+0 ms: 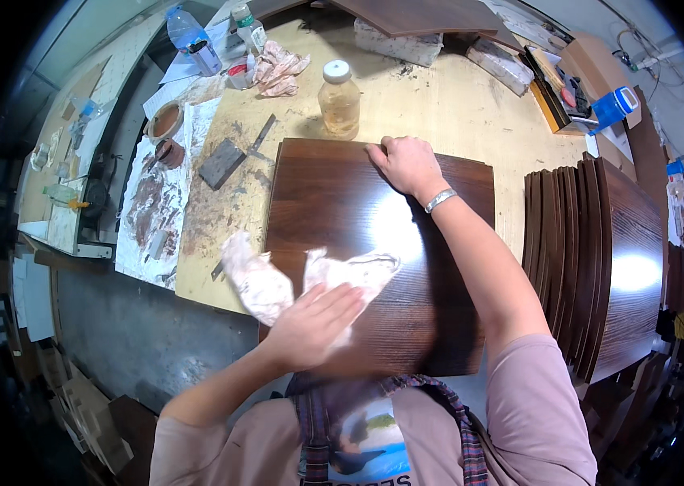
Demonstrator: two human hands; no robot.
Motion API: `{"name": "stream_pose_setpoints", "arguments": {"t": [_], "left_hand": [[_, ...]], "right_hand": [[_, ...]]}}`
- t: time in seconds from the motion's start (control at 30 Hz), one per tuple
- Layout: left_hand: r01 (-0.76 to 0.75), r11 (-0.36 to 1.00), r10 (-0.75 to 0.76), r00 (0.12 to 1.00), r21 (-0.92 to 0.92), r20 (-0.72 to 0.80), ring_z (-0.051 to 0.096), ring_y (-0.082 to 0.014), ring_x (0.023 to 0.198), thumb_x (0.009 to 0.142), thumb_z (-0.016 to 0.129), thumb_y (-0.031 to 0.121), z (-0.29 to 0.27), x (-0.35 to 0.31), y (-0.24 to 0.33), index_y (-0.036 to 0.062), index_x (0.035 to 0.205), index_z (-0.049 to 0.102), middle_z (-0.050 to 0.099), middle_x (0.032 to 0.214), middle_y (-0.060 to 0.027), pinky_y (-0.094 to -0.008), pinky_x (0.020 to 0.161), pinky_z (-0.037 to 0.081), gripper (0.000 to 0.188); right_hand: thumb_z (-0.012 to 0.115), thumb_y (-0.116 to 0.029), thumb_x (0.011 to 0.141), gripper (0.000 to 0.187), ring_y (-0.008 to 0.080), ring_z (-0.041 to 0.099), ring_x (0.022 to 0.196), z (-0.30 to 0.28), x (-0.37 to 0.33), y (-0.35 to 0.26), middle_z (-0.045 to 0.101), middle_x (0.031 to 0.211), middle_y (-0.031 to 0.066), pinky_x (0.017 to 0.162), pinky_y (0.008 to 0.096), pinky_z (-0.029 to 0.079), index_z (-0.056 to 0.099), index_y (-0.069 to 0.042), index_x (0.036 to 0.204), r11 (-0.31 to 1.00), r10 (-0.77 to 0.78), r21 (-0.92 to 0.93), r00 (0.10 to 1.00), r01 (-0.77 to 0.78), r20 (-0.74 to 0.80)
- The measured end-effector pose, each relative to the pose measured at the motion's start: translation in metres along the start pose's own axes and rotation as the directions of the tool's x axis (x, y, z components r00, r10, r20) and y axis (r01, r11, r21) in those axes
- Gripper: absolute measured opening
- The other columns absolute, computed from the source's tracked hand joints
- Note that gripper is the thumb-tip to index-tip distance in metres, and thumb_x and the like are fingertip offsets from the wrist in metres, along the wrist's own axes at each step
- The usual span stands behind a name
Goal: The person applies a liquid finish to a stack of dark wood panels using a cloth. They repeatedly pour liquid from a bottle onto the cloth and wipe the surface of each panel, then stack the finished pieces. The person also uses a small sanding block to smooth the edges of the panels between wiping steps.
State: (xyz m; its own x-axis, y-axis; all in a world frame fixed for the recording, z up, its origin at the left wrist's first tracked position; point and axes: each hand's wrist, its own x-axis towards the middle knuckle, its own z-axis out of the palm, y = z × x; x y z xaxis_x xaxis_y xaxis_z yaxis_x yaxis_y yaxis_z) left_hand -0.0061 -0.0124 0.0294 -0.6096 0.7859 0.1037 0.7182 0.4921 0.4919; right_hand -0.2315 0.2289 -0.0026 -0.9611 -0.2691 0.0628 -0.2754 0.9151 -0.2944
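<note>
A dark brown, glossy wooden panel [326, 194] lies on the worktable in front of me, with a strong light reflection on its surface. My left hand [314, 324] presses a white, pink-stained rag [362, 271] against the panel's near left part, its fingers laid over the cloth. The rag spreads out to both sides of the hand, and its left end hangs past the panel's left edge. At the far edge of the panel, my right hand [408, 166] rests with its fingers curled onto the wood. A bracelet circles that wrist.
A capped jar of yellowish liquid [339, 101] stands just beyond the panel. To the left lie a dark block [221, 164], a tape roll [169, 153] and stained paper [152, 202]. Similar panels [625, 267] stand stacked at right. Bottles [186, 34] and a crumpled rag [279, 69] are far left.
</note>
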Motion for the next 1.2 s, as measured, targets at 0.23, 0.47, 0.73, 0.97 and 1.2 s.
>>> {"name": "stream_pose_setpoints", "arguments": {"t": [0.23,0.47,0.73,0.97,1.2], "left_hand": [[0.406,0.376,-0.925,0.218,-0.833,-0.312,0.059,-0.0101,0.066,0.100,0.060,0.021,-0.043,-0.124,-0.151,0.0000,0.102,0.067,0.067,0.088,-0.0056,-0.0286,0.060,0.051,0.023],[0.259,0.849,-0.411,0.872,-0.460,-0.266,0.065,-0.0242,0.115,0.097,0.064,0.015,-0.059,-0.018,-0.033,-0.0010,0.135,0.060,0.069,0.124,-0.0165,-0.0363,0.099,0.050,0.042],[-0.246,0.946,0.217,0.964,0.209,0.150,0.030,-0.0291,0.149,0.093,0.064,0.039,0.032,0.177,-0.017,0.0150,0.151,0.041,0.038,0.159,-0.0074,-0.0577,0.118,0.025,0.067],[-0.362,0.932,0.356,0.913,-0.008,0.197,0.033,-0.0350,0.147,0.093,0.064,0.030,0.067,0.209,0.028,0.0056,0.150,0.041,0.040,0.156,-0.0153,-0.0559,0.119,0.024,0.067],[-0.363,0.932,0.360,0.924,0.000,0.130,0.034,-0.0325,0.147,0.090,0.067,0.029,0.066,0.208,0.030,0.0020,0.147,0.045,0.044,0.153,-0.0181,-0.0527,0.120,0.026,0.067]], "right_hand": [[0.064,-0.038,0.093,0.057,0.0366,0.054,0.123,-0.004,-0.045,0.021,0.060,0.130,0.0246,0.110,0.0456,0.036,0.057,0.006,0.128,0.998,0.038,0.057,0.944,-0.021,-0.328],[0.054,-0.043,0.099,0.073,0.0434,0.053,0.129,-0.037,-0.260,0.042,0.054,0.134,0.0363,0.110,0.0446,0.040,0.042,0.015,0.140,0.651,0.693,0.464,0.719,-0.601,-0.041],[0.045,-0.024,0.102,0.029,0.0500,0.062,0.078,-0.021,-0.297,-0.013,0.064,0.078,0.0301,0.072,0.0562,0.048,0.055,0.003,0.102,0.609,0.762,0.432,0.641,-0.665,-0.088],[0.039,-0.037,0.107,0.048,0.0488,0.060,0.073,-0.004,-0.306,-0.005,0.060,0.075,0.0296,0.067,0.0522,0.045,0.059,0.003,0.089,0.531,0.782,0.711,0.590,-0.460,-0.201],[0.037,-0.040,0.108,0.056,0.0468,0.056,0.066,-0.018,-0.304,-0.006,0.054,0.069,0.0297,0.062,0.0482,0.043,0.057,0.005,0.080,0.493,0.803,0.745,0.566,-0.450,-0.189]]}}
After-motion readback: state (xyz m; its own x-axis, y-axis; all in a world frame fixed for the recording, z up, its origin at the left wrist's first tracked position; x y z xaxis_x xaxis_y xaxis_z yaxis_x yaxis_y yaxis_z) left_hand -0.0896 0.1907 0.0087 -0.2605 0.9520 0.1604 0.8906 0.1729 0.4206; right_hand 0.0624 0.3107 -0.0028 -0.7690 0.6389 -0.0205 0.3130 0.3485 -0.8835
